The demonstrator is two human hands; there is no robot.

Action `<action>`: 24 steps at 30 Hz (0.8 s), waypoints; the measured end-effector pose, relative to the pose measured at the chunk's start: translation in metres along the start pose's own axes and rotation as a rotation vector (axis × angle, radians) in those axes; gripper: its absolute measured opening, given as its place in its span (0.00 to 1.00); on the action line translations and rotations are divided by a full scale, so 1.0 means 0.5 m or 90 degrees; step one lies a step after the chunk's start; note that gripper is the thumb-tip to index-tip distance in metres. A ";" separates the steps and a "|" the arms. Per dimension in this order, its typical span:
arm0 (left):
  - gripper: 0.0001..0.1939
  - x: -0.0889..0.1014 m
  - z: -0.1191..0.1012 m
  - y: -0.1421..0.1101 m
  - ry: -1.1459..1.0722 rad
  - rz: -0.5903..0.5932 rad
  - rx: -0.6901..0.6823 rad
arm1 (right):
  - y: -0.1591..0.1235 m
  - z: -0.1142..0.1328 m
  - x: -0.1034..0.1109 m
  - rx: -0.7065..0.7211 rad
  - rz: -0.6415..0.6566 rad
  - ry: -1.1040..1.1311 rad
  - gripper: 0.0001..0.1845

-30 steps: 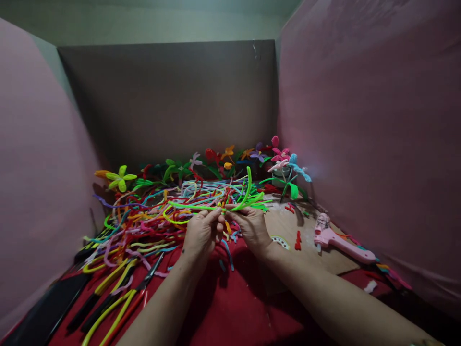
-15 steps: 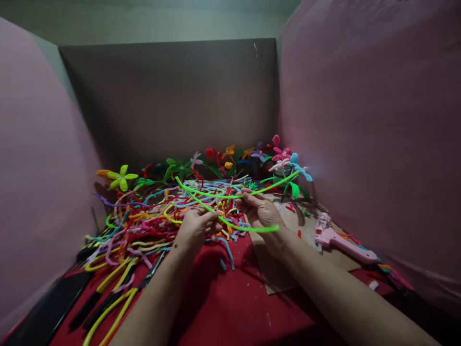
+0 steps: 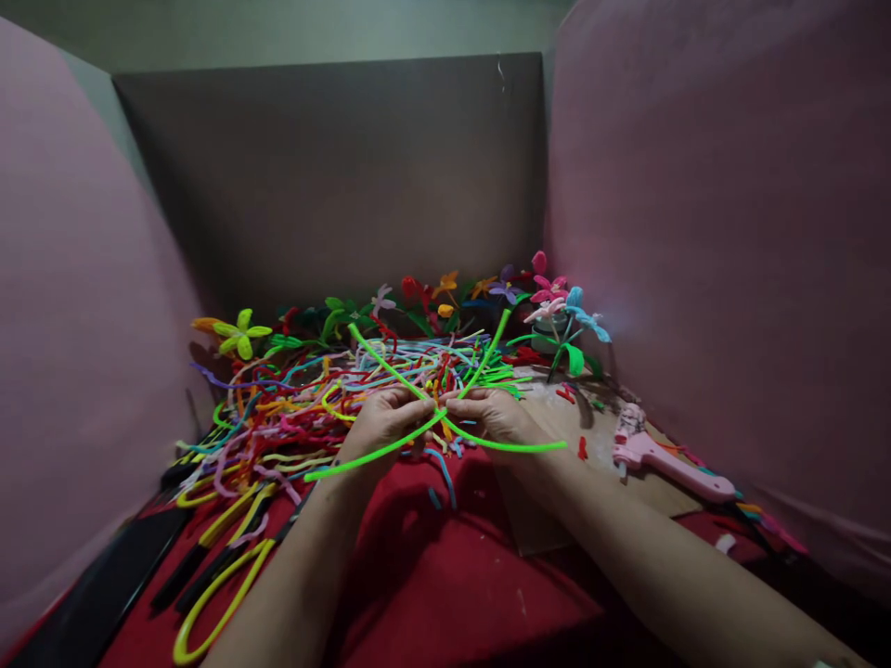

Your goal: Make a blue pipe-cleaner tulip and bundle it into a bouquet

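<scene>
Two bright green pipe cleaners cross in an X in front of me, held over the red cloth. The first pipe cleaner (image 3: 381,360) slopes from upper left to lower right. From upper right to lower left runs the second pipe cleaner (image 3: 376,455). My left hand (image 3: 386,419) pinches close to the crossing from its left side. On the other side, my right hand (image 3: 493,417) also has its fingers closed at the crossing. The fingertips nearly meet, and which strand each one grips is partly hidden.
Behind my hands lies a tangle of coloured pipe cleaners (image 3: 278,422). Pipe-cleaner flowers (image 3: 242,332) line the back. At right, a pink glue gun (image 3: 668,468) rests on cardboard (image 3: 591,417). Yellow-and-black handled tools (image 3: 223,529) lie at left. Pink panels (image 3: 716,232) flank the space.
The two pipe cleaners, before held apart in separate hands, now cross at their middles. My hands have come together, and the left one's pipe cleaner or the right one's has swung steeper.
</scene>
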State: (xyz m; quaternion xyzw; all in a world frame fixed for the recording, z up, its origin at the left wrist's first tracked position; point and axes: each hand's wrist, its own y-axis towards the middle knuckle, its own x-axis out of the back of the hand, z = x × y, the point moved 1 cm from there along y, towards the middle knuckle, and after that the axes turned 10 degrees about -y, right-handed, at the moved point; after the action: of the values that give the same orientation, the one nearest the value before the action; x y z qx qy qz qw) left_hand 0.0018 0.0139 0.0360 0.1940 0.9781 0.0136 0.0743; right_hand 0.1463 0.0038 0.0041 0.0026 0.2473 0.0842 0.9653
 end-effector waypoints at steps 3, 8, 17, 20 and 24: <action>0.11 0.002 0.001 0.001 0.049 -0.021 -0.027 | -0.006 -0.001 -0.003 0.003 0.014 -0.043 0.09; 0.11 0.011 0.008 0.010 0.137 -0.027 -0.046 | -0.002 -0.009 0.007 -0.040 0.062 -0.084 0.11; 0.12 0.015 0.004 0.009 0.191 0.026 -0.057 | 0.003 -0.012 0.010 -0.048 0.054 -0.126 0.11; 0.11 0.013 0.006 0.009 0.137 0.045 -0.051 | 0.000 -0.011 0.008 -0.057 0.062 -0.115 0.10; 0.14 0.013 0.012 0.012 0.084 0.070 -0.072 | 0.005 -0.012 0.008 -0.081 0.034 -0.050 0.05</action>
State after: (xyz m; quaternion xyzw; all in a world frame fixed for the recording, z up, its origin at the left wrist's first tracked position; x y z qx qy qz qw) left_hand -0.0010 0.0218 0.0297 0.2414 0.9664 0.0857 0.0199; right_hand 0.1464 0.0066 -0.0027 -0.0487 0.2036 0.1249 0.9698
